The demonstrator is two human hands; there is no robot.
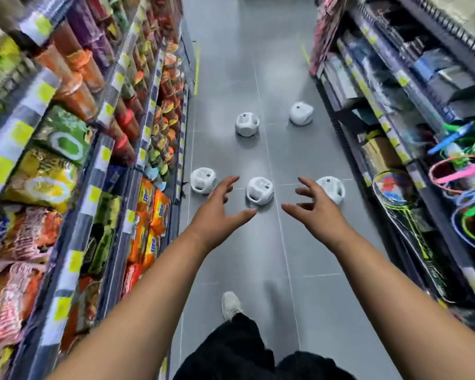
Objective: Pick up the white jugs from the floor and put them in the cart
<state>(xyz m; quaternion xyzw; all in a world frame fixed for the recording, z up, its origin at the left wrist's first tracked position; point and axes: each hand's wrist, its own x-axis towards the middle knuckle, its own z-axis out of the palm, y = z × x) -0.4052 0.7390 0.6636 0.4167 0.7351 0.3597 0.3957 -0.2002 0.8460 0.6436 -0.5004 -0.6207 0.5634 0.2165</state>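
Several white jugs stand on the grey tiled aisle floor. The near row holds a left jug [203, 180], a middle jug [259, 190] and a right jug [331, 188]. Two more jugs [246, 123] [301, 113] stand farther down the aisle. My left hand [219, 215] is stretched out with fingers spread, above the floor between the left and middle jugs. My right hand [317, 212] is also spread and empty, partly covering the right jug. Neither hand touches a jug. No cart is in view.
Shelves of snack packets and cup noodles [74, 160] line the left side. Shelves with stationery, rackets [395, 187] and coloured hoops line the right. My foot in a white shoe [231, 304] and black trousers show at the bottom. Grey floor [258, 64] runs on beyond the jugs.
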